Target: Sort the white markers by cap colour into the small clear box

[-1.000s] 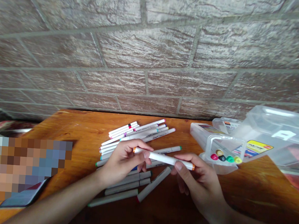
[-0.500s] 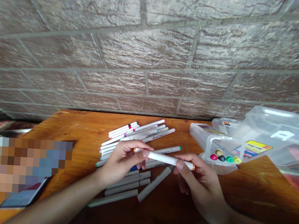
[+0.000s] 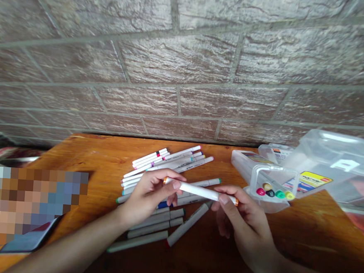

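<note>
A white marker (image 3: 199, 191) with orange ends is held up in front of me, tilted slightly down to the right. My left hand (image 3: 153, 194) pinches its left end between thumb and fingers. On its right end, the thumb and fingers of my right hand (image 3: 244, 220) are closed. Under and behind my hands lie several white markers (image 3: 153, 227) with coloured ends, spread over the wooden table. One marker with a red end (image 3: 188, 225) lies at a slant below the held one. My left hand hides part of the pile.
To the right stands a clear plastic case (image 3: 251, 168) with several markers inside, their coloured caps facing me. A larger clear box (image 3: 339, 164) is beside it. A phone (image 3: 28, 240), partly pixelated, lies at the left of the table (image 3: 83, 158). A brick wall (image 3: 186, 70) rises behind.
My right thumb and fingers have slid slightly toward the right end of the marker. My left hand and the things on the table look much the same.
</note>
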Motion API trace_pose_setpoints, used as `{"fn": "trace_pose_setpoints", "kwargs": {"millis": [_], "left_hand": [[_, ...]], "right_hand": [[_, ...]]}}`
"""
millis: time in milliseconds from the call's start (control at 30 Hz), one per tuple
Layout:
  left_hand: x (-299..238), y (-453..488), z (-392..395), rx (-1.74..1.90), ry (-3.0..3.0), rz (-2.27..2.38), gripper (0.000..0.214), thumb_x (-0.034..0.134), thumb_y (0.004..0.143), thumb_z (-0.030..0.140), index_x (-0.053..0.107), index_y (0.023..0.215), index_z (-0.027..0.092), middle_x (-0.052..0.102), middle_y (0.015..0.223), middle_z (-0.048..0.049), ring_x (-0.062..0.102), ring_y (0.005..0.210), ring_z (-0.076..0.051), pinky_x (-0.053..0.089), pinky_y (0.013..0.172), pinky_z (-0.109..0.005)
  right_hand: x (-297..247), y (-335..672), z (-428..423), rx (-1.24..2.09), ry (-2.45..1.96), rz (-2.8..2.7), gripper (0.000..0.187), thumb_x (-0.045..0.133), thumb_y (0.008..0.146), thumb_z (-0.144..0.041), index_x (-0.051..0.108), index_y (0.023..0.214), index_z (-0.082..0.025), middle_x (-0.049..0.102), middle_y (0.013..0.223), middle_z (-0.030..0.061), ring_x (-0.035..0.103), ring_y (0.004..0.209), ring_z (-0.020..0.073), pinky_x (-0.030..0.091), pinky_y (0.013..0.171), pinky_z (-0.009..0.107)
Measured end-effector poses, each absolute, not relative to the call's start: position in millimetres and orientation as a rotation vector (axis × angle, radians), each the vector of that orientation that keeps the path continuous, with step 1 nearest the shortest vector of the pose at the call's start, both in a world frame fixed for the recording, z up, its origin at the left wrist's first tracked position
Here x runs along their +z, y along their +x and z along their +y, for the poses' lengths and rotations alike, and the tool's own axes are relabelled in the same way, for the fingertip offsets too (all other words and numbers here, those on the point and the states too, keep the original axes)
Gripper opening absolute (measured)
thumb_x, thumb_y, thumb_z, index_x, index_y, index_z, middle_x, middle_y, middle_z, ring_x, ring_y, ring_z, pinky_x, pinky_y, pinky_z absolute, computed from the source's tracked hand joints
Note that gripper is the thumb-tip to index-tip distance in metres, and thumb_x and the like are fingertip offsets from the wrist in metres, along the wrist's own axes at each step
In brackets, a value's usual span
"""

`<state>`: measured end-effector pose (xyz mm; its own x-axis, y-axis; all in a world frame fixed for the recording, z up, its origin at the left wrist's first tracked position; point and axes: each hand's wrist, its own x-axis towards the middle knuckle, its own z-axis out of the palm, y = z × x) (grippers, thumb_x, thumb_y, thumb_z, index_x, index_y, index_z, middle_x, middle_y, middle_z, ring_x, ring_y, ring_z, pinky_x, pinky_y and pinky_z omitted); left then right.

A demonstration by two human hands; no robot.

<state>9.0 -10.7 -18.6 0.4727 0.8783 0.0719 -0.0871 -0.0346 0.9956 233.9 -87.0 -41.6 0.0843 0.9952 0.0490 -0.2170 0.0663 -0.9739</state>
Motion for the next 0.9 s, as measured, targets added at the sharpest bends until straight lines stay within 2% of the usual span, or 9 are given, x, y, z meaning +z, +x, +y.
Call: {"fn": "trace_pose_setpoints", "kwargs": {"millis": [300, 533, 900], "left_hand": [[-23.1, 7.5, -9.4, 0.932, 1.346, 0.728, 0.026, 0.073, 0.096, 0.036, 0.079, 0.108, 0.015, 0.072, 0.078, -0.0036, 0.063, 0.056, -0.011, 0.056, 0.056, -0.024], [-21.9, 8.6, -7.9, 0.954, 1.303, 0.711, 0.025, 0.073, 0.096, 0.035, 0.078, 0.108, 0.013, 0.076, 0.079, -0.0054, 0.067, 0.056, -0.013, 0.05, 0.053, -0.023], [-19.0, 9.0, -8.9, 0.966, 1.206, 0.678, 0.026, 0.069, 0.098, 0.034, 0.077, 0.112, 0.013, 0.078, 0.081, -0.0068, 0.065, 0.056, -0.013, 0.051, 0.056, -0.023]], "right_hand": [[-44.5, 232.9, -87.2, 1.204, -1.028, -0.997, 0.027, 0.068, 0.1, -0.048, 0.068, 0.107, -0.022, 0.068, 0.075, -0.0015, 0.055, 0.043, 0.0063, 0.045, 0.037, 0.015], [-42.4, 232.8, -89.4, 1.184, -1.028, -0.986, 0.03, 0.066, 0.101, -0.051, 0.067, 0.107, -0.022, 0.066, 0.073, -0.0015, 0.055, 0.043, 0.0082, 0.045, 0.038, 0.017], [-42.7, 233.6, -92.2, 1.203, -0.993, -0.979, 0.026, 0.059, 0.105, -0.048, 0.065, 0.113, -0.023, 0.071, 0.087, 0.0024, 0.057, 0.046, 0.0092, 0.047, 0.04, 0.02]]}}
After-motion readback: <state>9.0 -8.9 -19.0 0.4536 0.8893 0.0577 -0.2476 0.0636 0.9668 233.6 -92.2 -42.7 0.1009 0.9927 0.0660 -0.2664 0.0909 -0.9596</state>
